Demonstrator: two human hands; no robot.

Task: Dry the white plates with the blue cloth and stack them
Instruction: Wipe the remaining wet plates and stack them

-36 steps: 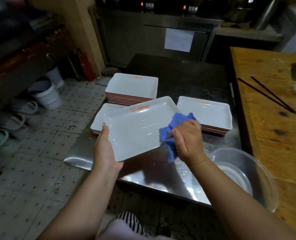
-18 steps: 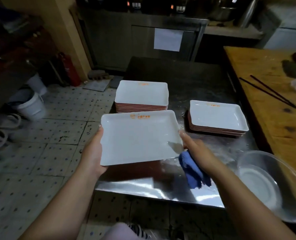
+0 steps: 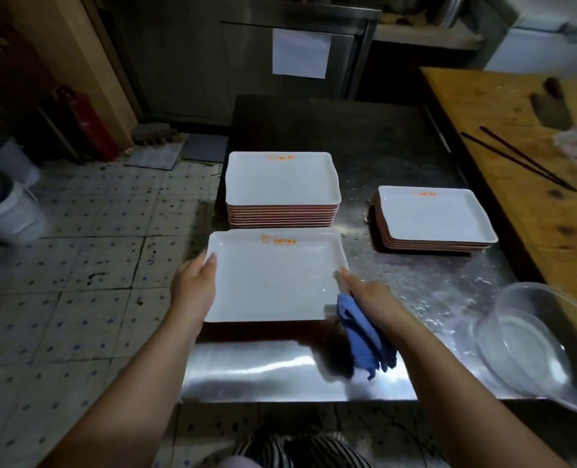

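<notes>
A white rectangular plate (image 3: 273, 282) with an orange logo lies level over the near-left stack, whose top rim peeks out behind it. My left hand (image 3: 192, 285) grips its left edge, thumb on the rim. At the right edge is my right hand (image 3: 368, 295), thumb on the rim; it also holds the blue cloth (image 3: 365, 339), which hangs crumpled beneath the palm. A tall stack of white plates (image 3: 280, 184) stands just behind. A lower stack (image 3: 432, 217) sits to the right.
All stacks rest on a wet steel table (image 3: 415, 285). A clear bowl (image 3: 534, 346) overhangs its near-right corner. A wooden table (image 3: 534, 211) with dark chopsticks (image 3: 517, 157) adjoins on the right. White buckets (image 3: 6, 211) stand on the tiled floor at left.
The wiping stopped and my right hand moved with the cloth to the plate's right edge. Both hands levelled the plate and lowered it onto the near-left stack.
</notes>
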